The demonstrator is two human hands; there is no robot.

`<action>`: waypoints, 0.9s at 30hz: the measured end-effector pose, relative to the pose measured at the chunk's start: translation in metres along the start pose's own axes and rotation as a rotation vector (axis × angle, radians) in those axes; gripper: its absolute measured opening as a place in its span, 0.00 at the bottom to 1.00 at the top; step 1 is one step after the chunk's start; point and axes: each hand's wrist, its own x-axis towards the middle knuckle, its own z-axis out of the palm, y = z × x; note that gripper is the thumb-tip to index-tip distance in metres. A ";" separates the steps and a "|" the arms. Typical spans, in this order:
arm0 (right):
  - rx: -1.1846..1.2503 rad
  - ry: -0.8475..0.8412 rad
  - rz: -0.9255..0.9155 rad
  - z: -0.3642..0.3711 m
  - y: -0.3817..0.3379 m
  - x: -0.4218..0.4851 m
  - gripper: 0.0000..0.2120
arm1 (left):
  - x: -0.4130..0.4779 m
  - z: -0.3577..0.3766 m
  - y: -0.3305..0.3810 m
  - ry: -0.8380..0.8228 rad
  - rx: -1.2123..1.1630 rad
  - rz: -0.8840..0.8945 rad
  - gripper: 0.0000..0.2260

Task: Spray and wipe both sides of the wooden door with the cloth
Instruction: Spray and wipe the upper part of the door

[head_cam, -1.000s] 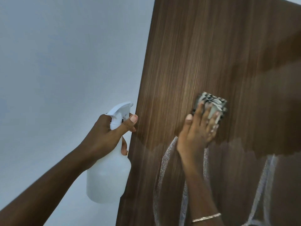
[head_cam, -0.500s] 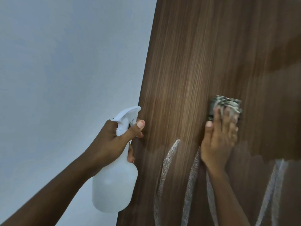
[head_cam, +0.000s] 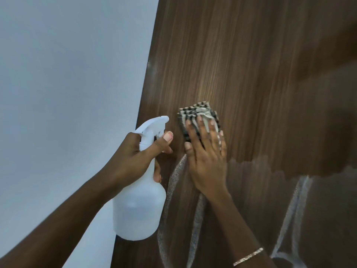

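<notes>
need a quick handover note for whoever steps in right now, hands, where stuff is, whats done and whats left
Left hand: gripping the neck of the white spray bottle, held beside the door's left edge, nozzle towards the door.
Right hand: flat on the door, pressing the folded checked cloth against the wood.
Wooden door: this face is being wiped near its left edge; pale streaks run down below the hand.
Done: part of this face looks wiped.
Left: the upper area, the streaks, and the other side, which is out of view.

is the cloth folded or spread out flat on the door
Folded. The grey and black checked cloth shows stacked layered edges above the right hand, which presses it to the brown wooden door.
</notes>
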 end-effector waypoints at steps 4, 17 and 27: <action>-0.002 0.098 0.284 -0.021 0.079 -0.022 0.25 | -0.002 0.019 0.003 0.018 0.035 -0.046 0.12; 0.049 0.051 0.007 -0.017 0.074 -0.037 0.25 | -0.006 0.122 0.044 0.097 -0.083 -0.088 0.12; 0.060 0.168 0.603 -0.062 0.228 -0.067 0.26 | -0.015 0.178 0.051 0.064 -0.066 -0.153 0.14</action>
